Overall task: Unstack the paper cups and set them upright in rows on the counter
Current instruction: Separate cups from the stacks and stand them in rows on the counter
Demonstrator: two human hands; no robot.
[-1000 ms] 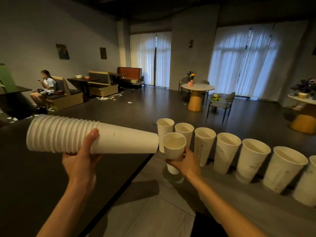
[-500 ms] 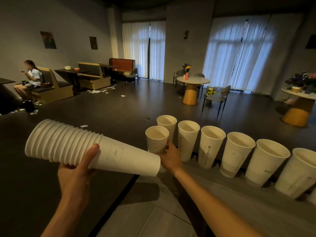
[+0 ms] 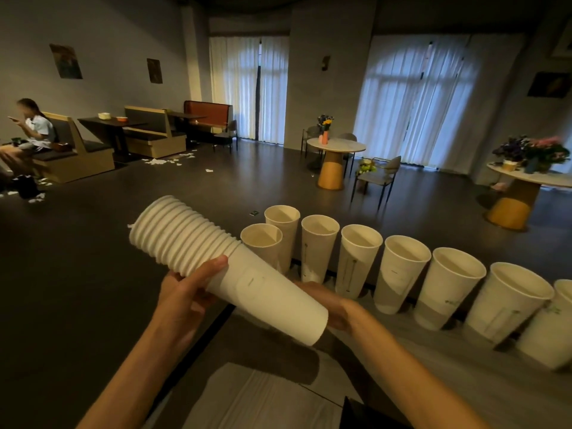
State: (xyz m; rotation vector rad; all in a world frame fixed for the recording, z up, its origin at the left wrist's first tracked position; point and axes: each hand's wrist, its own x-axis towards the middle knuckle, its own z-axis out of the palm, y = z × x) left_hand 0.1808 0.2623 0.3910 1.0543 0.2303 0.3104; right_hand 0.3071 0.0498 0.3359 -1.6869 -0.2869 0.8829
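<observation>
My left hand point(image 3: 185, 292) grips a long stack of nested white paper cups point(image 3: 235, 267) near its ribbed rims. The stack lies tilted, its narrow closed end pointing down to the right. My right hand point(image 3: 337, 308) wraps that narrow end from behind, its fingers mostly hidden by the cups. Several single cups point(image 3: 399, 274) stand upright in a row along the far edge of the grey counter point(image 3: 418, 376). One more upright cup point(image 3: 261, 243) stands just in front of the row's left end, free of both hands.
The counter's dark edge point(image 3: 216, 323) runs diagonally under the stack. A pale sheet point(image 3: 263, 397) lies near me. Beyond the counter are a dark floor, round tables point(image 3: 335, 147) with chairs, booth seats and a seated person point(image 3: 34, 128) at far left.
My right hand set its single cup down at the row's left end, let go and moved to the stack's narrow end. My left hand swung the stack toward the centre.
</observation>
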